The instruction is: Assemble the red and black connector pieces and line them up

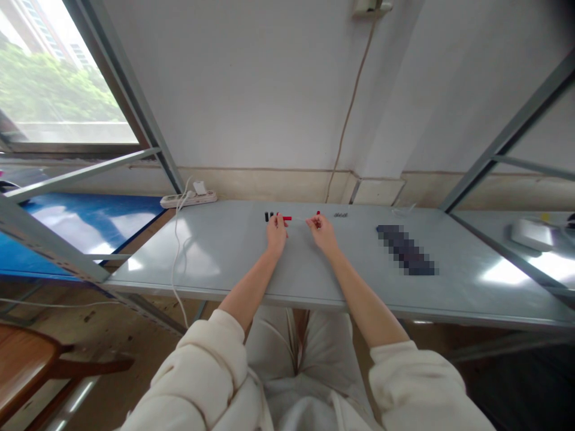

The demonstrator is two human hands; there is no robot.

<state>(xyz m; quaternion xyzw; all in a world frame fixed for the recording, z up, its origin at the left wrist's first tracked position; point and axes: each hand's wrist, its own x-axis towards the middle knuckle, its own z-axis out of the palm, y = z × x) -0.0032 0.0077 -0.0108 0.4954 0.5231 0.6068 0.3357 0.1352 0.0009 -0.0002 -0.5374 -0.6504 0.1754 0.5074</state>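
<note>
- The left hand (277, 231) has its fingertips pinched on a small red tube (288, 218), whose end shows beyond them towards the other hand, above the far part of the counter (233, 239).
- The right hand (324, 232) is drawn together, thumb against fingers, on a thin pale piece (302, 219) that points left; a bit of red (318, 212) shows at its fingertips, too small to make out.
- Whether tube and pale piece touch is unclear.
- The tube looks light, stiff and smooth, probably plastic, and round enough to roll; mid-barrel seems the surest hold.
- The pale piece looks slimmer and likely easier to bend, so a soft pinch near its thicker end should suit it.
- Small black pieces (266, 216) stand just beside the left hand, easy to knock; a cluster of small dark pieces (340, 214) lies to the right, near the back edge.
- Sideways room is widest leftwards, up to the white cable (176, 251); rightwards, a dark pixelated item (406, 251) limits it.
- The wall (269, 96) closes the back; the front edge (309, 300) lies under the forearms.
</note>
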